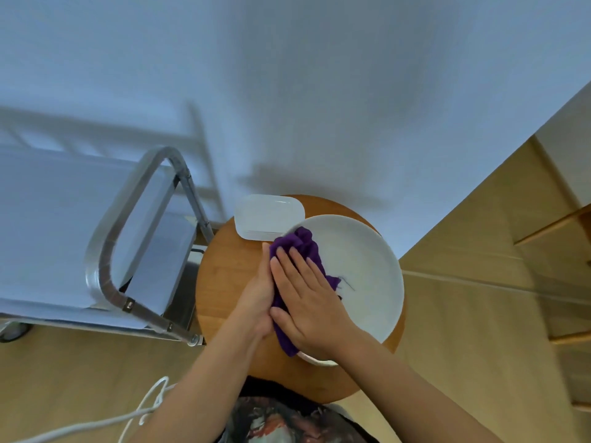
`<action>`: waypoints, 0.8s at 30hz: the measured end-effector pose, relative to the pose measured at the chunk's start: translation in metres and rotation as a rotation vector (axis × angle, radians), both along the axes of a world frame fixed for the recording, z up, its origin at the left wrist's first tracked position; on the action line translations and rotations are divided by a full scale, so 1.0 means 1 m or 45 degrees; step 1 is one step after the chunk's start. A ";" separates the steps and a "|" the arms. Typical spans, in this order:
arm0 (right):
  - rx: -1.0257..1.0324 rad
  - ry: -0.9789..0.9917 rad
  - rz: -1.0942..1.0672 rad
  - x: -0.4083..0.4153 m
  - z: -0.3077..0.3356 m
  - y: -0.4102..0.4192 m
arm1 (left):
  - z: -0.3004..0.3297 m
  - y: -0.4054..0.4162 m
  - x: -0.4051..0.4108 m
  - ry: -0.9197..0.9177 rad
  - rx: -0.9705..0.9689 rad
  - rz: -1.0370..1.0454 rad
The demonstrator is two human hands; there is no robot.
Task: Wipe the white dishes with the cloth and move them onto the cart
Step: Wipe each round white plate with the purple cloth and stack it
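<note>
A round white plate (361, 276) lies on a small round wooden table (230, 276). A purple cloth (300, 244) is bunched on the plate's left part. My right hand (307, 295) lies flat on the cloth with straight fingers, pressing it onto the plate. My left hand (259, 298) is beside it at the plate's left edge, fingers extended along the cloth's side; how it touches the plate is hidden. A white rectangular dish (268, 215) sits at the table's far edge, touching the plate's rim.
A metal cart (128, 225) with a tubular handle and a pale flat top stands left of the table. A white wall is behind. A white cable (144, 407) lies on the wooden floor at lower left. Wooden cabinets (550, 251) are on the right.
</note>
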State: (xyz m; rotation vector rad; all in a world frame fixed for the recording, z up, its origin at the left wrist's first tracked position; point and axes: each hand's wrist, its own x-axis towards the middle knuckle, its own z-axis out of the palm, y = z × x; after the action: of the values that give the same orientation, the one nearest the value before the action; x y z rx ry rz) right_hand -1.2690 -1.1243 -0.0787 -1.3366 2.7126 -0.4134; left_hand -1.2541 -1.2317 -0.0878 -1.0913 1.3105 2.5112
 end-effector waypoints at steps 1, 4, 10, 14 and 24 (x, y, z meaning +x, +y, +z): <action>-0.032 -0.014 -0.010 -0.001 0.003 -0.003 | 0.004 -0.001 0.001 0.033 0.006 0.018; -0.051 0.000 0.042 -0.010 0.009 -0.008 | 0.013 -0.001 0.006 0.093 0.070 0.105; 0.067 0.216 0.166 -0.035 0.016 -0.012 | 0.022 -0.015 0.016 0.151 0.134 0.066; 0.125 0.310 -0.028 -0.054 0.028 -0.007 | 0.027 -0.013 0.022 0.277 0.067 0.084; -0.011 0.159 -0.407 -0.034 0.033 0.006 | 0.039 -0.028 0.013 0.271 -0.148 0.336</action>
State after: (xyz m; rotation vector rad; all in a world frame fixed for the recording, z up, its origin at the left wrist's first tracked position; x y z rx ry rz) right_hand -1.3032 -1.1186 -0.0453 -0.9583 3.0413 -0.3760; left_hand -1.2409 -1.2595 -0.0492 -1.1107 1.4697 2.8431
